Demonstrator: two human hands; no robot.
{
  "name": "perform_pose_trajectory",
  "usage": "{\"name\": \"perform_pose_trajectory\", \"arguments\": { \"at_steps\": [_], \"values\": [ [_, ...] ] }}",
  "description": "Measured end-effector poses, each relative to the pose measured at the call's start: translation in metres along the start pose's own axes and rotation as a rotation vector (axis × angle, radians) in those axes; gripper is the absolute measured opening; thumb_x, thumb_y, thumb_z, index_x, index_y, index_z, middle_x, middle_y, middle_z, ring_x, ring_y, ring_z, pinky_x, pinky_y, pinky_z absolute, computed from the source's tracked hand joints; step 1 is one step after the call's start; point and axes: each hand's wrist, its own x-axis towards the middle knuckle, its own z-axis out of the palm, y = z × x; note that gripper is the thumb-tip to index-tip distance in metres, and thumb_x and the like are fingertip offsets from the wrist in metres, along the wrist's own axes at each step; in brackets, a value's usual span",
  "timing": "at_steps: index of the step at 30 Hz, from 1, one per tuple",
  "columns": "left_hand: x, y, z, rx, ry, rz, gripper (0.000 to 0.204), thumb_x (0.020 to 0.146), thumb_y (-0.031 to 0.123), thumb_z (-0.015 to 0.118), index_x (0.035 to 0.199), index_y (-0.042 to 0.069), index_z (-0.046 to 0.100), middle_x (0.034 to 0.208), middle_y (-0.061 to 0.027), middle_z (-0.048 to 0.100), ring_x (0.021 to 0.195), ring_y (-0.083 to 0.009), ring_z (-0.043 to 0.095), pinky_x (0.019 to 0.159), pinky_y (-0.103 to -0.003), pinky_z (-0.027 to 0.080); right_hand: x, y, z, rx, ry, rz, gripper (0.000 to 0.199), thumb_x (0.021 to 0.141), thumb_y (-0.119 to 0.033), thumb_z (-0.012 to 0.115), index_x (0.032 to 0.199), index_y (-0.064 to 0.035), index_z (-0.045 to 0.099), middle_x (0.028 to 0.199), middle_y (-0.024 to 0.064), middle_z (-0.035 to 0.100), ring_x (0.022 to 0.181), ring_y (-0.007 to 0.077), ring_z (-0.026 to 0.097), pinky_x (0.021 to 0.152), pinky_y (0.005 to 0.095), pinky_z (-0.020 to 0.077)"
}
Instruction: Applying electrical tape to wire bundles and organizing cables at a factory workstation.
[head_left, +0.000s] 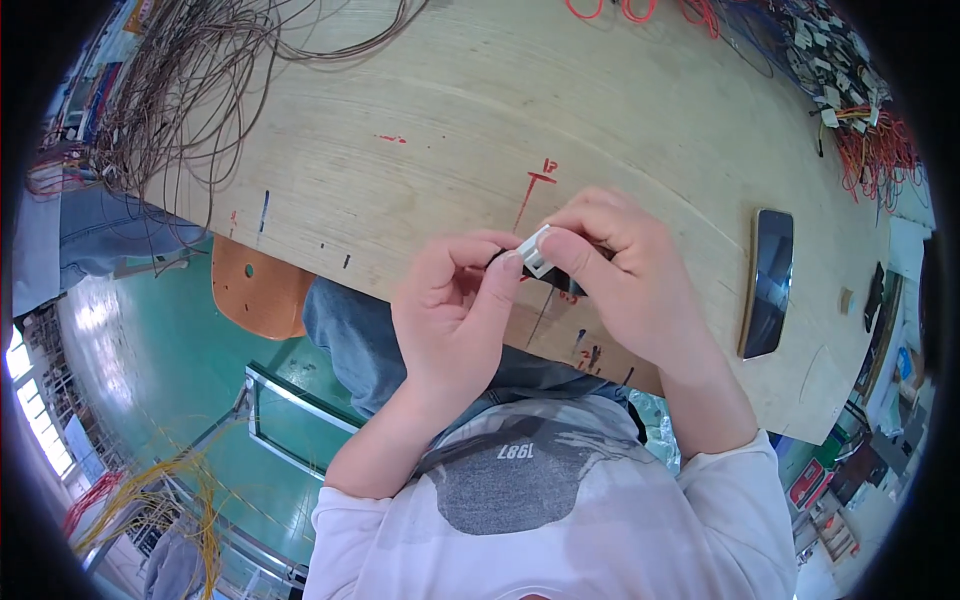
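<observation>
Between my two hands, above the near edge of the table, is a small white plastic connector (537,252). My right hand (625,265) pinches it from the right, with the thumb pressed on its top face. From the left, my left hand (455,300) has its thumb and forefinger closed at the connector's lower left end. A short dark piece (568,284), perhaps wire or tape, shows under the connector and partly behind my right thumb. Its exact kind is hidden by my fingers.
A phone (768,284) lies at the right of the wooden table (420,190). Brown wires (200,110) are heaped at the far left, and bundles of wires with white connectors (835,75) at the far right. An orange stool seat (258,288) stands beside the near edge.
</observation>
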Motion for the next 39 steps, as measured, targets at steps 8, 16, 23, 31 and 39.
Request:
{"name": "perform_pose_trajectory", "arguments": {
  "at_steps": [8, 16, 23, 31, 39],
  "values": [
    [0.004, 0.001, -0.007, 0.175, -0.089, 0.266, 0.006, 0.080, -0.003, 0.055, 0.085, -0.001, 0.052, 0.087, -0.0093, 0.058, 0.076, -0.0098, 0.053, 0.068, -0.021, 0.043, -0.001, 0.001, -0.004, -0.056, -0.027, -0.079, 0.014, 0.077, -0.016, 0.059, 0.074, -0.0022, 0.061, 0.067, 0.0070, 0.053, 0.072, 0.0214, 0.045, 0.067, 0.0315, 0.0365],
    [0.006, 0.020, -0.006, 0.122, -0.083, -0.039, 0.007, 0.079, -0.001, 0.057, 0.085, -0.002, 0.053, 0.086, -0.0081, 0.058, 0.076, -0.0099, 0.055, 0.067, -0.021, 0.046, -0.002, 0.003, -0.005, -0.020, -0.078, -0.104, 0.015, 0.077, -0.016, 0.058, 0.073, -0.0023, 0.060, 0.065, 0.0071, 0.052, 0.070, 0.0215, 0.044, 0.065, 0.0315, 0.0366],
    [0.005, 0.016, -0.005, 0.118, -0.113, 0.148, 0.007, 0.079, 0.000, 0.058, 0.084, -0.002, 0.054, 0.084, -0.0057, 0.058, 0.071, -0.0086, 0.055, 0.064, -0.020, 0.045, -0.001, 0.001, -0.003, -0.043, -0.053, -0.098, 0.016, 0.077, -0.016, 0.058, 0.073, -0.0014, 0.060, 0.065, 0.0074, 0.051, 0.070, 0.0215, 0.045, 0.066, 0.0313, 0.0369],
    [0.011, 0.023, -0.010, 0.067, -0.125, -0.286, 0.010, 0.084, 0.008, 0.054, 0.083, -0.002, 0.053, 0.068, -0.0038, 0.057, 0.058, -0.0064, 0.053, 0.052, -0.019, 0.043, 0.000, 0.000, -0.006, 0.076, -0.140, -0.104, 0.016, 0.078, -0.015, 0.058, 0.071, -0.0006, 0.057, 0.064, 0.0058, 0.050, 0.070, 0.0198, 0.045, 0.066, 0.0298, 0.0365],
    [0.013, 0.023, -0.010, -0.055, -0.322, -0.633, 0.022, 0.092, 0.024, 0.037, 0.093, 0.003, 0.041, 0.064, -0.0076, 0.057, 0.038, -0.0074, 0.047, 0.033, -0.018, 0.036, 0.000, -0.001, -0.005, 0.005, -0.101, -0.242, 0.011, 0.077, -0.012, 0.057, 0.070, -0.0031, 0.056, 0.064, 0.0057, 0.050, 0.067, 0.0196, 0.045, 0.064, 0.0296, 0.0357]
  ]
}}
